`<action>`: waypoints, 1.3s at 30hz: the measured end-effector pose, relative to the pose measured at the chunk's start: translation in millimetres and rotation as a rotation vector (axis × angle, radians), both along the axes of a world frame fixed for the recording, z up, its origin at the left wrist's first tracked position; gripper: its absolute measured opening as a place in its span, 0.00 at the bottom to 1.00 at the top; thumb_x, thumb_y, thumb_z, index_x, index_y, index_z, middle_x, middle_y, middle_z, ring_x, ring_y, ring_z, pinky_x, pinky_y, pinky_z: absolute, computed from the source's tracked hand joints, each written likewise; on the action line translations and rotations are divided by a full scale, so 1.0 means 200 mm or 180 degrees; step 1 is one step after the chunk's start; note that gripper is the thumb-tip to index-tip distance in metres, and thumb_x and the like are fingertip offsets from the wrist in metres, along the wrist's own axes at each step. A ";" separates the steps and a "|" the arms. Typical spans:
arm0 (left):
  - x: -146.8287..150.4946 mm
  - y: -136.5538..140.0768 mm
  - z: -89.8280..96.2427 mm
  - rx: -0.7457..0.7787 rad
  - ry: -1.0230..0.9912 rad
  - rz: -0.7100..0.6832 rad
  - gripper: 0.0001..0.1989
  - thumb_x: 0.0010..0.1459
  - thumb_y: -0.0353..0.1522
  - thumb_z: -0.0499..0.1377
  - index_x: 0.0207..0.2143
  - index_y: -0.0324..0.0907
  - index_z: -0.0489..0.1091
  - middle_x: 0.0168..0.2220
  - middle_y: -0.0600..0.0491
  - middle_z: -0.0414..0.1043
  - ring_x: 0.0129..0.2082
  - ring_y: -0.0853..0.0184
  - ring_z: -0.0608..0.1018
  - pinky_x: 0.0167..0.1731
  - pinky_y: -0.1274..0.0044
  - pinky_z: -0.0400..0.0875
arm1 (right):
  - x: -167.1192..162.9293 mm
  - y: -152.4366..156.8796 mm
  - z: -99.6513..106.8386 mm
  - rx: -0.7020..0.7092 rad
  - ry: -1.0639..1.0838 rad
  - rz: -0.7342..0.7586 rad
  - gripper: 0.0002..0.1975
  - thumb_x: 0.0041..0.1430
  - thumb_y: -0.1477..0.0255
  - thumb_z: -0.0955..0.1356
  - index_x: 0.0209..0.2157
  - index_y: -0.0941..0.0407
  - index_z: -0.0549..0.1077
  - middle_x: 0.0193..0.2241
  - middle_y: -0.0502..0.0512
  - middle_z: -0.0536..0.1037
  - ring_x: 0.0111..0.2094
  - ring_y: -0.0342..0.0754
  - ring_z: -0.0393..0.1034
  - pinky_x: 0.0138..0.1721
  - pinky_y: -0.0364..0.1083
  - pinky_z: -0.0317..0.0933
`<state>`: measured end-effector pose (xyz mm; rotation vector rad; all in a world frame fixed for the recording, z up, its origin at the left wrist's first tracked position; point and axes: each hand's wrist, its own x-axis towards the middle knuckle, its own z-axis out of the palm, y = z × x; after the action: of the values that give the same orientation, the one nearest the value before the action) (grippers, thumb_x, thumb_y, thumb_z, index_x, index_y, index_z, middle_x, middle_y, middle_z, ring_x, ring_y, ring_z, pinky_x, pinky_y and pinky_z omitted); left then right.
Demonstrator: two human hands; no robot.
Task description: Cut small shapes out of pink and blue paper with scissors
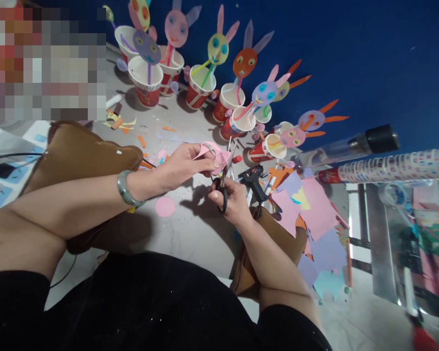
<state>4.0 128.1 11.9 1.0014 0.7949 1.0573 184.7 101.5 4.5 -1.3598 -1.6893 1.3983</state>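
Observation:
My left hand (190, 165) pinches a piece of pink paper (222, 157), partly cut, with a curved strip standing off it. In my right hand (232, 200) is a pair of scissors (224, 192) with black handles, fingers through the loops. The blades point away from me and meet the paper's right edge. On the table below my left wrist lies a pink paper circle (165, 207). A black hot glue gun (255, 181) rests just right of the scissors.
Paper cups (145, 80) with rabbit-faced paper heads (218, 48) line the blue wall. Coloured paper sheets (318, 204) pile up at right, beside a stack of paper cups (395, 165). Paper scraps (122, 119) litter the table. Brown cushions (84, 156) flank my arms.

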 end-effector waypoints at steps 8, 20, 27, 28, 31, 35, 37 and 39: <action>0.01 0.00 0.02 -0.0039 -0.0031 0.0020 0.09 0.51 0.30 0.64 0.21 0.39 0.69 0.25 0.55 0.70 0.28 0.73 0.71 0.32 0.77 0.67 | 0.01 0.00 -0.01 0.0039 -0.0036 0.0062 0.32 0.43 0.38 0.72 0.24 0.55 0.67 0.19 0.47 0.69 0.22 0.42 0.59 0.25 0.44 0.53; 0.00 0.00 0.02 -0.0062 -0.0035 0.0004 0.08 0.50 0.29 0.64 0.21 0.39 0.69 0.25 0.56 0.70 0.28 0.74 0.71 0.31 0.78 0.66 | 0.01 0.00 -0.01 -0.0082 0.0026 -0.0035 0.31 0.42 0.41 0.74 0.23 0.55 0.68 0.18 0.46 0.67 0.21 0.41 0.59 0.25 0.44 0.52; 0.00 0.00 0.02 -0.0078 -0.0111 -0.0013 0.09 0.50 0.29 0.65 0.20 0.39 0.69 0.25 0.56 0.69 0.27 0.74 0.71 0.31 0.78 0.65 | 0.01 0.00 -0.02 -0.0119 0.0082 -0.0009 0.31 0.42 0.41 0.74 0.24 0.55 0.68 0.17 0.45 0.67 0.21 0.41 0.59 0.24 0.44 0.53; 0.00 0.00 0.02 -0.0086 -0.0125 -0.0011 0.09 0.50 0.28 0.65 0.21 0.40 0.69 0.25 0.56 0.69 0.28 0.74 0.71 0.31 0.78 0.65 | 0.01 0.00 -0.02 -0.0123 0.0082 -0.0006 0.31 0.43 0.40 0.74 0.24 0.55 0.68 0.17 0.46 0.67 0.21 0.41 0.59 0.24 0.44 0.53; 0.00 0.00 0.01 -0.0086 -0.0144 -0.0005 0.09 0.51 0.27 0.64 0.21 0.40 0.69 0.25 0.56 0.69 0.28 0.74 0.71 0.31 0.78 0.65 | 0.02 0.00 -0.02 -0.0119 0.0082 -0.0005 0.31 0.42 0.40 0.74 0.24 0.55 0.68 0.17 0.46 0.68 0.21 0.42 0.60 0.25 0.44 0.53; 0.00 0.00 0.01 -0.0050 -0.0154 -0.0041 0.10 0.51 0.27 0.64 0.20 0.40 0.69 0.25 0.55 0.69 0.27 0.74 0.70 0.31 0.78 0.65 | 0.02 0.00 -0.02 -0.0119 0.0112 -0.0036 0.31 0.42 0.41 0.74 0.23 0.55 0.68 0.17 0.46 0.69 0.21 0.41 0.60 0.24 0.44 0.53; 0.01 0.00 0.01 -0.0037 -0.0149 -0.0048 0.10 0.52 0.27 0.64 0.20 0.39 0.69 0.25 0.55 0.69 0.27 0.74 0.70 0.31 0.78 0.66 | 0.02 0.00 -0.02 -0.0105 0.0144 -0.0042 0.31 0.42 0.41 0.75 0.23 0.55 0.68 0.17 0.46 0.69 0.20 0.41 0.60 0.24 0.44 0.53; 0.01 0.00 0.01 -0.0065 -0.0176 -0.0041 0.10 0.52 0.27 0.64 0.20 0.39 0.69 0.25 0.55 0.69 0.27 0.75 0.71 0.31 0.79 0.66 | 0.02 0.00 -0.01 -0.0068 0.0164 -0.0041 0.30 0.42 0.42 0.75 0.22 0.55 0.68 0.17 0.47 0.69 0.20 0.41 0.60 0.24 0.44 0.53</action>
<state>5.5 128.4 14.5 0.9550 0.7518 1.0596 188.1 101.0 1.5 -1.3327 -1.6340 1.4359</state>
